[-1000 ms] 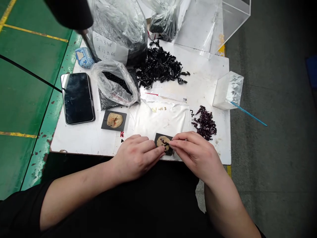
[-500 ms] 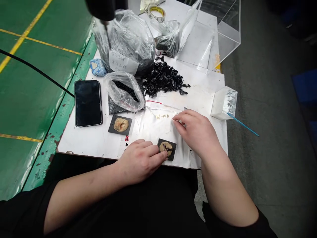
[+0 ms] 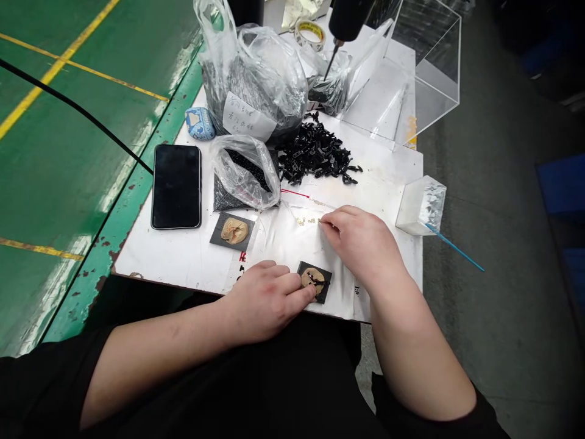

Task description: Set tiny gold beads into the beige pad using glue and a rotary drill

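My left hand (image 3: 274,299) lies at the table's near edge, fingers curled. Its foremost finger presses a small black plastic part (image 3: 319,279) on a tan round pad, which sits on a dark square block (image 3: 324,294). My right hand (image 3: 354,238) is in a pinch at the end of a scattered row of tiny gold rings (image 3: 300,221). A gold ring shows at its fingertips, touching them. To the left lies a second dark block (image 3: 219,238) with a cracked tan pad (image 3: 234,231) and no black part on it.
Behind are a heap of black plastic parts (image 3: 315,149), an open plastic bag (image 3: 244,174) and larger bags (image 3: 256,79). A phone (image 3: 177,186) lies left. A screwdriver tip (image 3: 333,58) hangs overhead. A clear box (image 3: 434,79) and a white block (image 3: 418,207) stand right.
The view has shifted, so the table sits slightly further right and the hanging screwdriver appears further right. My right fingertips have closed in on the end gold ring. My left hand stays on the block.
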{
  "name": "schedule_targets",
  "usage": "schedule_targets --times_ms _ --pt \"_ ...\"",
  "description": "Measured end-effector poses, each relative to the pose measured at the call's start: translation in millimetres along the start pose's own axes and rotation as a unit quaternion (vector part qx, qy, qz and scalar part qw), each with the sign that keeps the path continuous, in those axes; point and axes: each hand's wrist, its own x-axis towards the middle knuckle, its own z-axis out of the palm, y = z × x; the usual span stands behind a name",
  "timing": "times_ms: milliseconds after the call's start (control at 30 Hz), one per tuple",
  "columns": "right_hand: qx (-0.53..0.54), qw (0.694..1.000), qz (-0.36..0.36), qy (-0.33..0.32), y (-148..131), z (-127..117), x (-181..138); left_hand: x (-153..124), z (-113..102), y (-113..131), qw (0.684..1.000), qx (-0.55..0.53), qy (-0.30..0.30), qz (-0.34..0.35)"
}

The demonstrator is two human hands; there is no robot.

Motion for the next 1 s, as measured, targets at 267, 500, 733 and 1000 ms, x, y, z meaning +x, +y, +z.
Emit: schedule_targets --times_ms 267,500,733,1000 --pt "-0.029 1.0 0.002 0.008 -4.1 -0.6 0.8 1.2 -1.2 -0.1 1.0 0.007 -0.006 0.001" --pt "0.046 0.997 -0.022 0.062 8.7 2.4 -9.8 1.1 -3.5 0.3 1.0 0.005 -0.004 -0.002" --pt "0.143 0.973 -0.136 0.121 10.8 -11.9 -68.9 1.4 -2.4 0.2 1.0 0.018 -0.002 0.001" --pt "0.187 0.966 -0.15 0.1 4.8 7.9 -114.6 2.2 -2.2 -0.9 1.0 0.014 0.011 0.01"
